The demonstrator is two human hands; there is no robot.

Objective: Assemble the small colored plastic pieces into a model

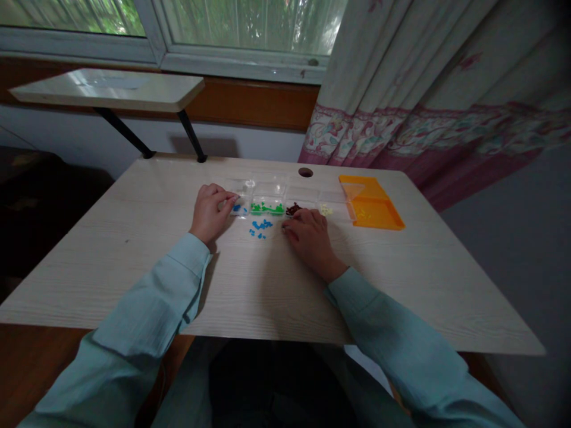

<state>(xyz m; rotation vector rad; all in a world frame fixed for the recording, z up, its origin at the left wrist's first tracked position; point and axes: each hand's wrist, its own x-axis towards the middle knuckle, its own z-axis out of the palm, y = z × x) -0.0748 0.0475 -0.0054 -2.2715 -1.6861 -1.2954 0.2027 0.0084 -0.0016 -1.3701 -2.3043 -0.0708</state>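
Observation:
A clear compartment box (267, 189) lies on the pale wooden table (134, 238). It holds blue beads (238, 208), green beads (266, 208), dark red beads (293, 208) and pale yellow beads (326, 210) in separate cells. My left hand (209, 211) is curled, its fingertips pinched together over the blue cell at the box's left end. Several loose blue beads (260, 227) lie on the table between my hands. My right hand (310, 238) rests palm down beside them, fingers curled near the dark red cell.
An orange tray (372, 205) with a few yellow beads sits right of the box. A round cable hole (306, 172) is behind the box. A small white side table (111, 89) stands below the window, and a curtain (423, 107) hangs at the right.

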